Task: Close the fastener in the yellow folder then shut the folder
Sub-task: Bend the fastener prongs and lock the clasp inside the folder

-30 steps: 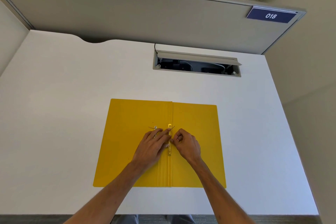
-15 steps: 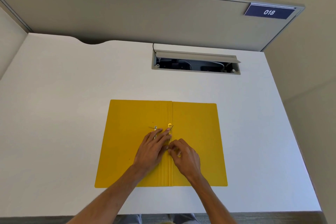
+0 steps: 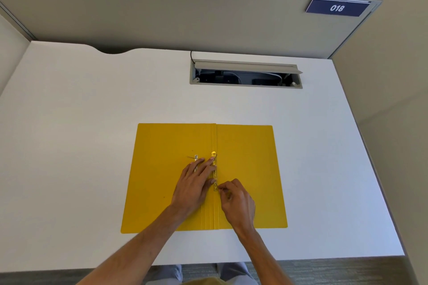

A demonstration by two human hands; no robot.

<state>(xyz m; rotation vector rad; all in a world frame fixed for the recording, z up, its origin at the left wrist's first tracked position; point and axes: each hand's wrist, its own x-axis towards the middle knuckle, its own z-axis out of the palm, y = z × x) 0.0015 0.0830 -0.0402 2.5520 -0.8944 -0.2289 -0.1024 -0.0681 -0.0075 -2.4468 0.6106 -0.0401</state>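
The yellow folder (image 3: pixel 245 169) lies open and flat on the white desk. A metal fastener strip (image 3: pixel 214 164) runs along its central spine. A second small metal piece (image 3: pixel 196 158) lies on the left leaf. My left hand (image 3: pixel 194 183) rests flat on the left leaf, fingers spread, fingertips touching the fastener strip. My right hand (image 3: pixel 236 201) sits just right of the spine, its thumb and forefinger pinching the lower end of the fastener. The part of the strip under my fingers is hidden.
An open cable tray (image 3: pixel 245 74) is set into the white desk (image 3: pixel 81 146) behind the folder. A grey partition (image 3: pixel 162 14) with a blue "018" sign (image 3: pixel 337 8) closes the back. The desk's front edge runs just below the folder.
My right hand has slid down the spine toward me, from the middle of the fastener to its lower end. My left hand has stayed put on the left leaf.
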